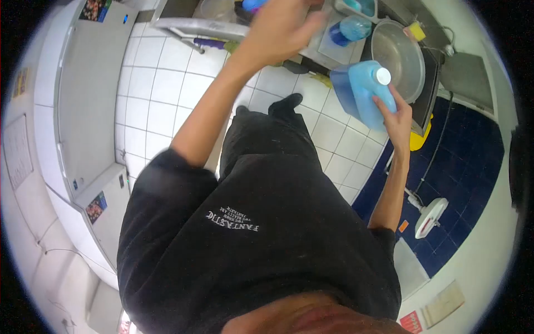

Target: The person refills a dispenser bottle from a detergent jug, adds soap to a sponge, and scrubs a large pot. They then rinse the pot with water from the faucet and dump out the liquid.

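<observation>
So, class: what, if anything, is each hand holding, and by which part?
Right hand: boxy blue plastic jug, by its side below the white cap. Left hand: blurred; cannot tell.

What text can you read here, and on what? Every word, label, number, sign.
"FANTASTIC": black shirt, large, upside down in view.
"YOU KNOW": same shirt, small.
"YOU REALLY ARE": same shirt, small.
"FANTASTIC": same shirt, again, small.
Too small or blurred: red card, wall sheet, upper left picture, lower left picture.
Blue jug: none readable.

Fridge [92, 106] left — basin [392, 47] right, jug [362, 92] beside it.
</observation>
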